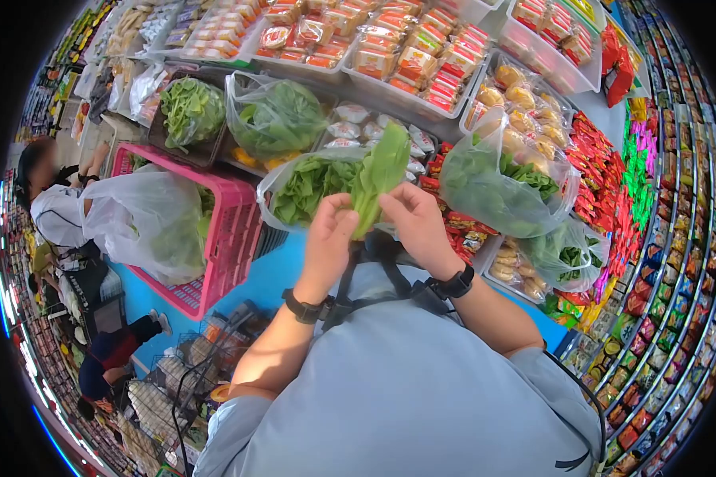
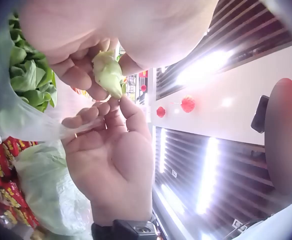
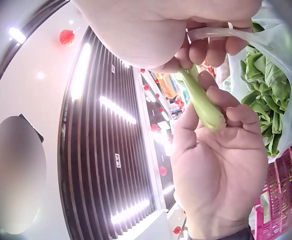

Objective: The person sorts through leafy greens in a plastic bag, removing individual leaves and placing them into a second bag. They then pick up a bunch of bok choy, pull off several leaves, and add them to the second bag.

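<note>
A leafy green vegetable [image 1: 383, 163] stands upright between both hands, leaves away from the body. Curled fingers of the left hand [image 1: 329, 238] hold its pale base. The right hand [image 1: 422, 230] pinches it from the other side with thumb and fingertips. In the left wrist view the cut base [image 2: 108, 74] shows between the hands; in the right wrist view the stalk [image 3: 202, 102] lies against the left fingers. A thin plastic bag edge [image 3: 221, 32] runs across the right fingers. Just beyond the hands is an open clear bag of greens [image 1: 314, 191].
A pink basket [image 1: 235, 230] with a bag of greens stands at the left. More bagged greens [image 1: 277, 119] lie beyond, another bag [image 1: 505, 187] at the right. Trays of packaged snacks [image 1: 414, 60] line the back. A wire cart [image 1: 191, 370] and people are at lower left.
</note>
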A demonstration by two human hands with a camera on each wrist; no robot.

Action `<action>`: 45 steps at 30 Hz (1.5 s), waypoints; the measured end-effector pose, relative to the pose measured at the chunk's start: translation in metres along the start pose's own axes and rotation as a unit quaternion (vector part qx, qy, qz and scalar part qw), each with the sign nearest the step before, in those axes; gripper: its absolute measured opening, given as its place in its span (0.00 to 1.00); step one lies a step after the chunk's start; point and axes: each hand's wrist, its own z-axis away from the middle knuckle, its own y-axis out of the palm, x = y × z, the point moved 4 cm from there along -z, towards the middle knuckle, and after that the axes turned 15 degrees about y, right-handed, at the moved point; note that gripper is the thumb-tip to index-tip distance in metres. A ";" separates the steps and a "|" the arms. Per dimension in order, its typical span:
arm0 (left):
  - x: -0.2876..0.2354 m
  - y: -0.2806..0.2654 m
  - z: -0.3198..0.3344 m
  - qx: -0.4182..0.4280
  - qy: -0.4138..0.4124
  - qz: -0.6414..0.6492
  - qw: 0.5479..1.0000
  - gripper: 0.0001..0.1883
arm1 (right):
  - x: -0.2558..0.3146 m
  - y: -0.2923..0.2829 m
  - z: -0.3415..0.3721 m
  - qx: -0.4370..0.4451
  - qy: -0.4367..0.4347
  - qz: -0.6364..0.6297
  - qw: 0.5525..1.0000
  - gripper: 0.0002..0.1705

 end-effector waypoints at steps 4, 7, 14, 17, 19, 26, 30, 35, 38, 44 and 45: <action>0.007 0.005 -0.001 -0.030 -0.010 0.127 0.991 0.21 | -0.009 -0.001 -0.007 -0.030 -0.029 -0.018 0.999 0.13; 0.005 0.007 -0.001 -0.030 -0.017 0.156 0.987 0.22 | -0.012 -0.003 -0.010 -0.023 -0.005 -0.028 0.999 0.12; 0.004 0.005 -0.003 -0.024 0.000 0.083 0.996 0.27 | 0.019 0.015 0.031 -0.273 -0.253 0.325 0.869 0.16; 0.000 0.000 -0.003 -0.024 0.004 0.051 0.998 0.27 | 0.024 0.016 0.037 -0.248 -0.234 0.305 0.889 0.15; -0.004 -0.001 -0.003 -0.030 0.001 0.024 0.999 0.24 | 0.030 0.012 0.042 -0.224 -0.256 0.312 0.887 0.14; -0.007 -0.003 -0.003 0.036 0.025 -0.122 0.992 0.17 | 0.039 0.016 0.026 -0.051 -0.144 0.283 0.947 0.12; -0.002 -0.005 0.000 0.029 0.013 -0.102 0.994 0.17 | 0.036 0.016 0.024 -0.047 -0.146 0.306 0.940 0.13; 0.008 -0.010 -0.002 -0.005 0.006 0.030 1.000 0.17 | 0.040 0.020 0.029 -0.008 -0.107 0.254 0.961 0.13; 0.002 -0.003 -0.005 -0.021 0.002 0.069 0.997 0.18 | 0.040 0.024 0.033 0.030 -0.120 0.225 0.966 0.13; -0.002 -0.005 -0.016 -0.043 -0.004 0.088 0.995 0.19 | 0.033 0.027 0.031 0.060 -0.292 0.282 0.912 0.10; -0.005 -0.006 -0.016 -0.024 -0.028 0.083 0.996 0.19 | 0.036 0.028 0.035 0.062 -0.283 0.285 0.914 0.11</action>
